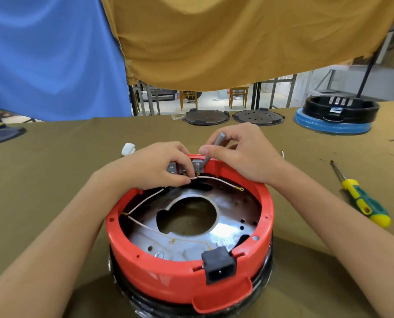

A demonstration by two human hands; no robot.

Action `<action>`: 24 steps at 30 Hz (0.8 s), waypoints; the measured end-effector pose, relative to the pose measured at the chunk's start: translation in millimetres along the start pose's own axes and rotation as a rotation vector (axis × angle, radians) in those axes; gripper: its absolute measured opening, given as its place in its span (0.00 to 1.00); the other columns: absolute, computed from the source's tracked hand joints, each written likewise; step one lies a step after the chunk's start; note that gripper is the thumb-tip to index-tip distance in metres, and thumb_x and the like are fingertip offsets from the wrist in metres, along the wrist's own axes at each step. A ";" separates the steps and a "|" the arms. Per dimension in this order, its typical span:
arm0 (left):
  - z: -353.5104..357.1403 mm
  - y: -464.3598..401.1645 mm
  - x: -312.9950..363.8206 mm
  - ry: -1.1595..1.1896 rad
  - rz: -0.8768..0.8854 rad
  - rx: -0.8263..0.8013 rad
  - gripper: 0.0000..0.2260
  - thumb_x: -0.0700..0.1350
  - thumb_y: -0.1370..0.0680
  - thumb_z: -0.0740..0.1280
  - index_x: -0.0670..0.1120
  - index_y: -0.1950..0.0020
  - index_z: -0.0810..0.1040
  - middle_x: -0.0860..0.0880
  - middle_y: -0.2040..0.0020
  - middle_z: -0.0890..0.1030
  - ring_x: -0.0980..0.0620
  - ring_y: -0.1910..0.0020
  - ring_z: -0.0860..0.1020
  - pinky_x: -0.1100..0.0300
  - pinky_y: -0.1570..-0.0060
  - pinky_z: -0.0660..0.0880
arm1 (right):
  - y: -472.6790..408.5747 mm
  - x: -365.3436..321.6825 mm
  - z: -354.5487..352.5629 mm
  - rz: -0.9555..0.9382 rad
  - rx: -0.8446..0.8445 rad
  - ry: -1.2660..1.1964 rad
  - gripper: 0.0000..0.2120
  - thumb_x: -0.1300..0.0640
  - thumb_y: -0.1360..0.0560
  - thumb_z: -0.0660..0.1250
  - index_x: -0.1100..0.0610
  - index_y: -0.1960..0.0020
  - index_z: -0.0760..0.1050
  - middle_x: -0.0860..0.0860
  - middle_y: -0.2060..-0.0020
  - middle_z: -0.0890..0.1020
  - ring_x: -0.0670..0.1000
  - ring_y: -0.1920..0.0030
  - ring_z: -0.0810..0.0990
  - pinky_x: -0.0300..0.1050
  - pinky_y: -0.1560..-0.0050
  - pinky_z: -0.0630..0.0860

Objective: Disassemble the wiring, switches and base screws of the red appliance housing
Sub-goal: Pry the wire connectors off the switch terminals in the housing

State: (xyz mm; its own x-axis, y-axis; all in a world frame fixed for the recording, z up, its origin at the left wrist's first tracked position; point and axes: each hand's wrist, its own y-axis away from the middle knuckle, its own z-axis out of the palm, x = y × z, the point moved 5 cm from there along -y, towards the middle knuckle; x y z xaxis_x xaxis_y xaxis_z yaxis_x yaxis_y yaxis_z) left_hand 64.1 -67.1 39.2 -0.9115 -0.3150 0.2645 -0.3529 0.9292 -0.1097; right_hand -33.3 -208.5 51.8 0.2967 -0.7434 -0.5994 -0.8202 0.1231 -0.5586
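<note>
The red appliance housing (189, 255) sits upside down on the table (65, 161) between the person's forearms, its open base facing up. At its far rim, the left hand (161, 166) pinches the end of a white wire (216, 179) just where it meets the grey switch block (197, 165). The right hand (239, 152), touching the left across the rim, is curled round a grey metal tool (214, 145) whose tip points down at that same block; what kind of tool it is cannot be told.

By the look of it, the job is partly done. The housing's bottom cover is off, and several wires lie loose inside with bare ring terminals, so their screws seem already out. Still to go: the switch block at the fingertips remains seated in the rim, and the black power socket (219, 263), at the near rim well away from both hands, still sits in its slot with its thin leads attached. A yellow-and-green screwdriver (361, 198) lies unused, off to the right of the right hand.
</note>
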 end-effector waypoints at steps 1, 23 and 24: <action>0.4 -0.4 -0.5 0.004 -0.005 -0.003 0.05 0.50 0.25 0.72 0.62 0.53 0.82 0.57 0.42 0.75 0.58 0.44 0.75 0.54 0.37 0.69 | 0.0 -0.9 0.5 -0.007 -0.016 0.014 0.06 0.52 0.26 0.75 0.54 0.59 0.85 0.47 0.66 0.85 0.42 0.67 0.79 0.36 0.62 0.73; 3.0 -0.9 -1.5 0.046 0.000 -0.035 0.06 0.50 0.23 0.71 0.62 0.51 0.83 0.57 0.45 0.73 0.59 0.46 0.75 0.54 0.38 0.70 | -8.1 6.1 7.1 0.081 0.020 -0.017 0.10 0.50 0.25 0.74 0.56 0.60 0.83 0.58 0.66 0.83 0.55 0.67 0.77 0.50 0.61 0.74; 3.0 -1.0 -1.5 0.048 0.001 -0.035 0.06 0.50 0.23 0.71 0.62 0.51 0.83 0.58 0.45 0.73 0.60 0.46 0.75 0.54 0.38 0.70 | -6.6 4.8 6.1 0.061 0.030 0.007 0.10 0.50 0.25 0.74 0.55 0.60 0.83 0.56 0.67 0.83 0.52 0.67 0.77 0.49 0.61 0.73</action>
State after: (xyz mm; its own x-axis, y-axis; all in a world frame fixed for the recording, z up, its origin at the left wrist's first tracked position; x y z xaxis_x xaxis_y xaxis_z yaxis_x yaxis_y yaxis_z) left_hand 65.2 -68.2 36.1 -0.9004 -0.3050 0.3104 -0.3436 0.9360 -0.0767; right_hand -23.5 -208.9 49.1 0.2432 -0.7389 -0.6284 -0.8215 0.1876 -0.5385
